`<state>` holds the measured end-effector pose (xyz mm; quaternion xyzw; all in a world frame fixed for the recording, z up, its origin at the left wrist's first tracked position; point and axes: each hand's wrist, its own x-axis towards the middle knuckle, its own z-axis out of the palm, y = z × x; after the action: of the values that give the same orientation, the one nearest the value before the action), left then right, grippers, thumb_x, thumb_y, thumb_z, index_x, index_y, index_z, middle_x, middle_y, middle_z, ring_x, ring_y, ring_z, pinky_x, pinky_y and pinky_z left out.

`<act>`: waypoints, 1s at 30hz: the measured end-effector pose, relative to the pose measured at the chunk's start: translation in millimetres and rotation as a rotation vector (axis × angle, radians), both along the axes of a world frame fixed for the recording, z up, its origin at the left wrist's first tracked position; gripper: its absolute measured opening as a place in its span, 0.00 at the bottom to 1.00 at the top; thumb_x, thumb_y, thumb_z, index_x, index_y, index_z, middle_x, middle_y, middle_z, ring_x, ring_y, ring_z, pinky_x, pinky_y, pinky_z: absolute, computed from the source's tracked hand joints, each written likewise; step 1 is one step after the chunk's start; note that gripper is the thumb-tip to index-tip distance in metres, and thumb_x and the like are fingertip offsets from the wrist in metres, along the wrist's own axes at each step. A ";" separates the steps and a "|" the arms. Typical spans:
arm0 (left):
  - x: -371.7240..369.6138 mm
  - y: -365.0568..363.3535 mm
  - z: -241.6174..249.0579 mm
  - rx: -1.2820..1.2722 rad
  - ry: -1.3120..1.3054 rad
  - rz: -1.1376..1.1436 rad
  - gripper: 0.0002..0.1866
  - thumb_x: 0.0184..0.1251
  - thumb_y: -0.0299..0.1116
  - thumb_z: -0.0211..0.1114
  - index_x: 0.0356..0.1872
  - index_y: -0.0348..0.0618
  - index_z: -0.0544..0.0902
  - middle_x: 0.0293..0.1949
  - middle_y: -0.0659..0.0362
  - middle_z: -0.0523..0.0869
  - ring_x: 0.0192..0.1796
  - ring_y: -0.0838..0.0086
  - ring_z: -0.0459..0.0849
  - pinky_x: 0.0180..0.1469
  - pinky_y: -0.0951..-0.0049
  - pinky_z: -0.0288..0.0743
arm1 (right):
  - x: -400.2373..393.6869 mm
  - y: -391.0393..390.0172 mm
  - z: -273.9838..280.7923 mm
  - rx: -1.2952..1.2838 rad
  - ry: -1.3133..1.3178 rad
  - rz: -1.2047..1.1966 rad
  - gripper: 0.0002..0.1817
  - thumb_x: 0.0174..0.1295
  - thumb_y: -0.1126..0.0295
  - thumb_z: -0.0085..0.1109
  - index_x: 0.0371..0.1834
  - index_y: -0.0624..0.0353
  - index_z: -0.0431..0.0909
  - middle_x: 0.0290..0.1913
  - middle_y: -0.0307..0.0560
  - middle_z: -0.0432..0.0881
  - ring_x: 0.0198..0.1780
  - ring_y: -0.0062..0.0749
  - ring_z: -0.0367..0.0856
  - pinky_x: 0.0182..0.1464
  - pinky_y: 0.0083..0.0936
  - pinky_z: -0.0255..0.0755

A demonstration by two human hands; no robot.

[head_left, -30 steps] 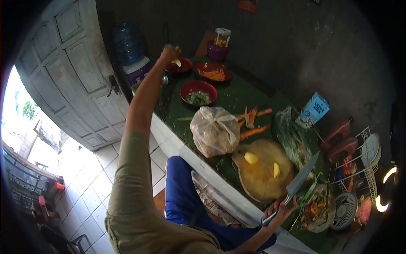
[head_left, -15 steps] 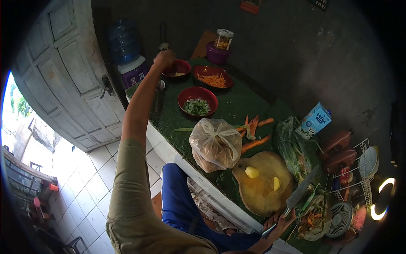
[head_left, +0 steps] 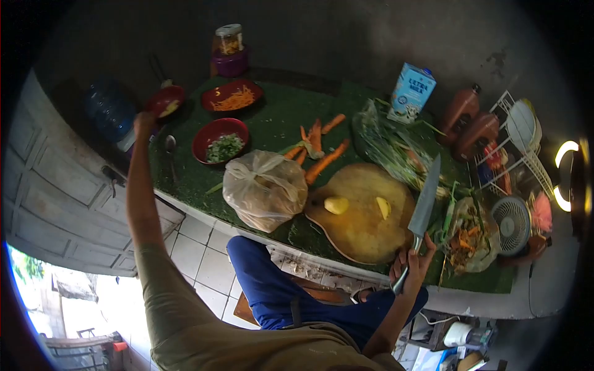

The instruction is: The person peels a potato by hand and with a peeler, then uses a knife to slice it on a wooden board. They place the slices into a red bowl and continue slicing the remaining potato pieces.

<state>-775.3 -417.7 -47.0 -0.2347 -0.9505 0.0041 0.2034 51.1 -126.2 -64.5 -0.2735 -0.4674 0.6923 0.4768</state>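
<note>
My left hand [head_left: 144, 123] is at the far left with its arm stretched out, its fingers closed at the near rim of a red bowl [head_left: 166, 99] that looks tilted and has pale yellow pieces in it. My right hand [head_left: 413, 264] grips the handle of a large kitchen knife [head_left: 427, 196], blade pointing up and away. The blade is just off the right edge of a round wooden cutting board [head_left: 362, 238]. On the board lie a peeled potato piece [head_left: 336, 205] and a thinner cut potato piece [head_left: 383, 208].
Bowls of chopped green onion [head_left: 225, 148] and shredded carrot [head_left: 237, 99] stand left, near a spoon [head_left: 170, 144]. A tied plastic bag [head_left: 265, 190], carrots [head_left: 327, 162], bagged leafy greens [head_left: 396, 145], a milk carton [head_left: 413, 93] and peelings [head_left: 468, 242] surround the board.
The view has swung, so the table things sit further left. My left hand has come to the near side of the red bowl, which looks more tilted. The knife stays in my right hand.
</note>
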 end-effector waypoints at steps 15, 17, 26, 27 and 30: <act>327.0 186.2 155.0 0.824 -1.540 -0.367 0.09 0.77 0.37 0.53 0.42 0.43 0.76 0.24 0.64 0.73 0.18 0.87 0.64 0.14 0.86 0.51 | 0.0 -0.2 5.8 -0.023 0.129 0.123 0.28 0.73 0.69 0.59 0.71 0.42 0.58 0.27 0.42 0.72 0.15 0.22 0.70 0.13 0.23 0.69; 360.3 203.1 141.6 0.695 -1.589 -0.421 0.10 0.75 0.38 0.55 0.42 0.42 0.78 0.28 0.65 0.76 0.21 0.86 0.69 0.17 0.86 0.56 | 0.3 -0.2 10.3 -0.046 0.121 0.142 0.28 0.73 0.68 0.60 0.71 0.42 0.58 0.27 0.42 0.72 0.15 0.22 0.70 0.12 0.23 0.68; 553.5 218.2 119.2 0.278 -1.314 -0.770 0.18 0.72 0.40 0.54 0.52 0.35 0.77 0.22 0.63 0.81 0.20 0.81 0.77 0.21 0.78 0.70 | -38.4 14.8 67.4 -0.027 0.103 0.005 0.31 0.72 0.48 0.60 0.70 0.47 0.57 0.33 0.44 0.77 0.16 0.22 0.69 0.14 0.20 0.65; 564.6 219.2 119.1 0.274 -1.304 -0.792 0.19 0.72 0.40 0.53 0.52 0.34 0.76 0.20 0.63 0.81 0.19 0.81 0.76 0.20 0.77 0.70 | -36.8 16.3 69.1 0.003 0.057 -0.018 0.31 0.72 0.49 0.60 0.69 0.47 0.58 0.33 0.43 0.77 0.17 0.21 0.70 0.15 0.20 0.65; 588.8 217.7 108.5 0.389 -1.192 -0.916 0.16 0.73 0.36 0.53 0.46 0.29 0.72 0.22 0.54 0.84 0.21 0.73 0.84 0.23 0.69 0.76 | -26.3 21.6 80.9 0.044 -0.153 -0.041 0.32 0.70 0.55 0.65 0.69 0.48 0.58 0.36 0.43 0.78 0.18 0.22 0.73 0.18 0.21 0.68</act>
<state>-186.5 -199.9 61.5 -0.5270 -0.6913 -0.3742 -0.3232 24.8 -104.6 16.4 -0.3245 -0.5121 0.6490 0.4595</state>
